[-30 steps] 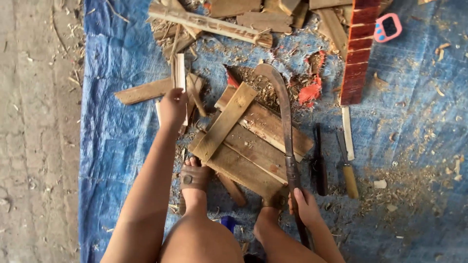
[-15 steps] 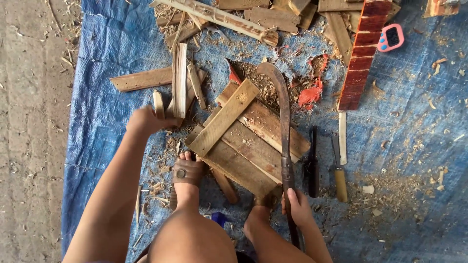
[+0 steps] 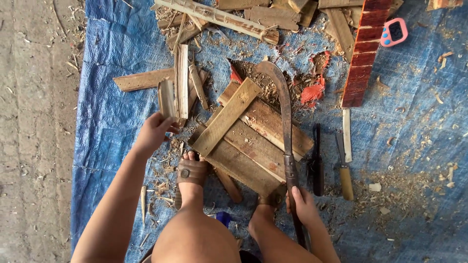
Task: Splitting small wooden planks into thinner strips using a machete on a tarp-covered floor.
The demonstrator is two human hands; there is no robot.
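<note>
My left hand (image 3: pixel 155 132) grips two short wooden slats (image 3: pixel 175 95) that stand upright at the left of a wooden pallet-like board stack (image 3: pixel 253 141). My right hand (image 3: pixel 303 204) is closed around the handle of a long curved machete (image 3: pixel 285 122), whose blade lies across the boards and points away from me. Both my sandalled feet (image 3: pixel 192 173) rest at the near edge of the boards. Everything lies on a blue tarp (image 3: pixel 112 117).
Loose planks and offcuts (image 3: pixel 234 17) pile up at the far edge. A red-brown ridged strip (image 3: pixel 363 53), a pink timer (image 3: pixel 394 31), a black tool (image 3: pixel 317 163) and a wooden-handled knife (image 3: pixel 345 163) lie to the right. Bare concrete (image 3: pixel 34 131) runs along the left.
My left hand has pulled back to the left with the slats and stood them upright. My right hand stays on the machete handle.
</note>
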